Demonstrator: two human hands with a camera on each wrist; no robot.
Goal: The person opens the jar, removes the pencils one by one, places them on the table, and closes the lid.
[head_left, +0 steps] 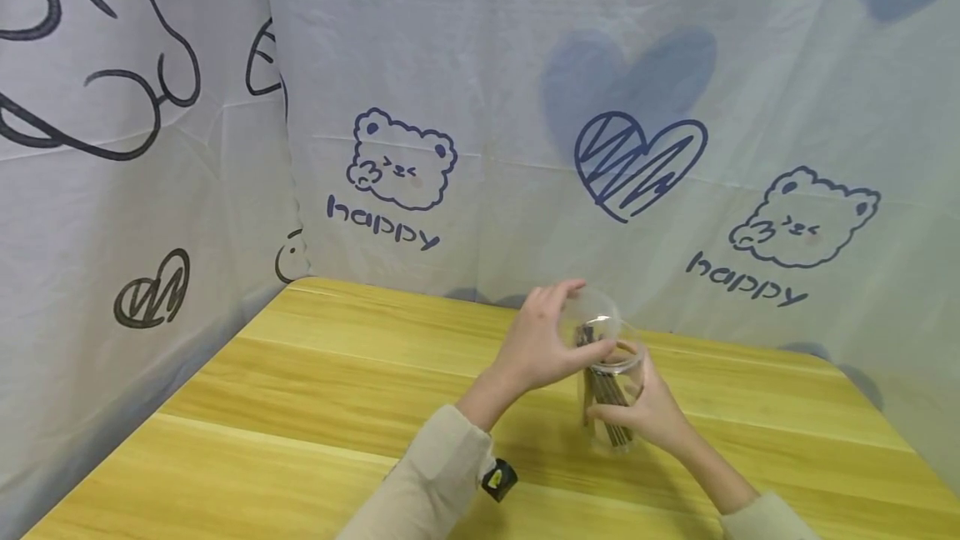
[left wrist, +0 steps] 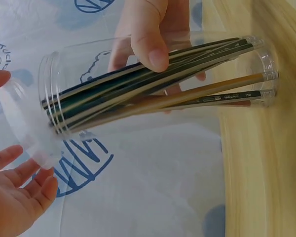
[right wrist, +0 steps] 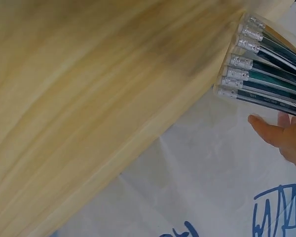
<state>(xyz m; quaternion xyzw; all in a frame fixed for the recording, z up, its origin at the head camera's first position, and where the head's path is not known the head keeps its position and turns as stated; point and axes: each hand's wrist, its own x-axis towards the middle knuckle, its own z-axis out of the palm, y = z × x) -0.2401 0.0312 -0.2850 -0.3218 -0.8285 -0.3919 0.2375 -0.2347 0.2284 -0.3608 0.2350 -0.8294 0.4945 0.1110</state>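
Observation:
A clear plastic jar holds several pencils, mostly dark, one yellowish, their silver-banded ends at the base. My right hand grips the jar's side, thumb across the front and fingers behind. In the head view the jar stands nearly upright over the table. A round translucent lid is off the jar, tilted right beside its mouth. Thumb and fingers of my left hand hold this lid by its edge. The right wrist view shows the pencil ends near the right hand's thumb.
The wood-grain table extends on both sides of the hands. Behind it hangs a white sheet printed with bears, hearts and "happy". A small black object with a yellow mark sits at the left sleeve's cuff.

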